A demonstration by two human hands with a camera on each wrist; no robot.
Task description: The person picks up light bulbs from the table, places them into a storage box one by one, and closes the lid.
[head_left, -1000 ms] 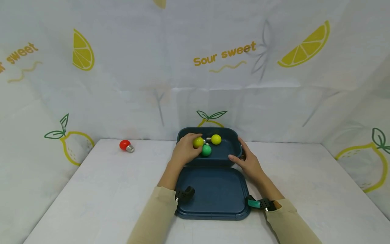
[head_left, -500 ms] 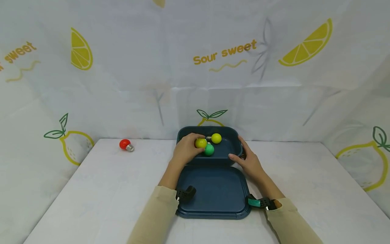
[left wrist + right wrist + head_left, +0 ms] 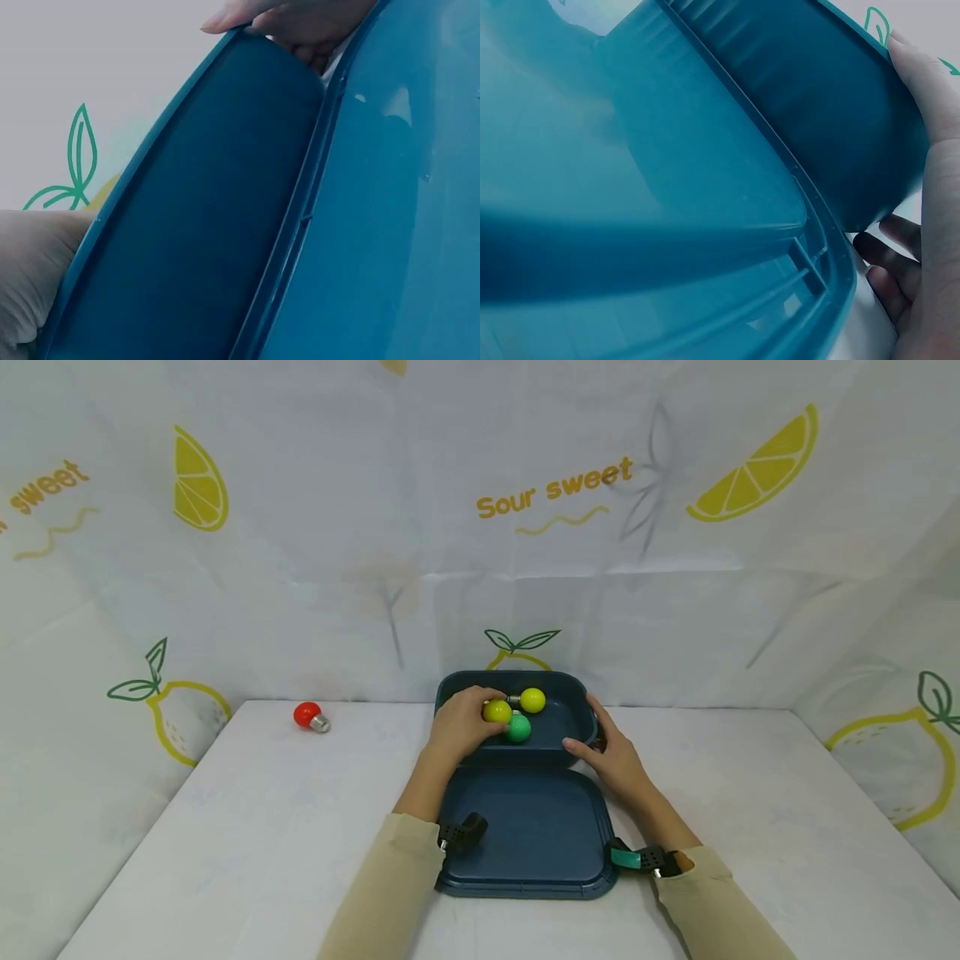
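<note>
In the head view, a dark blue box [image 3: 517,758] stands at the far middle of the table. My left hand [image 3: 456,728] reaches over its left side and pinches a yellow light bulb [image 3: 497,712] inside it. Right beside that bulb lies a green light bulb [image 3: 517,728], and behind them a second yellow bulb [image 3: 533,700] lies on its side, metal base toward the left. My right hand [image 3: 613,758] grips the box at its right end. The right wrist view shows its thumb [image 3: 922,79] at the rim and the fingers curled below, outside the wall.
A blue lid [image 3: 528,831] lies flat in front of the box, between the two forearms. At the table's far left is a red light bulb [image 3: 307,716] with a silver base. A white lemon-print cloth [image 3: 337,618] hangs directly behind the table.
My left hand has shifted slightly right and nearer with the yellow bulb. The green bulb has moved a little right. My right hand stays on the box.
</note>
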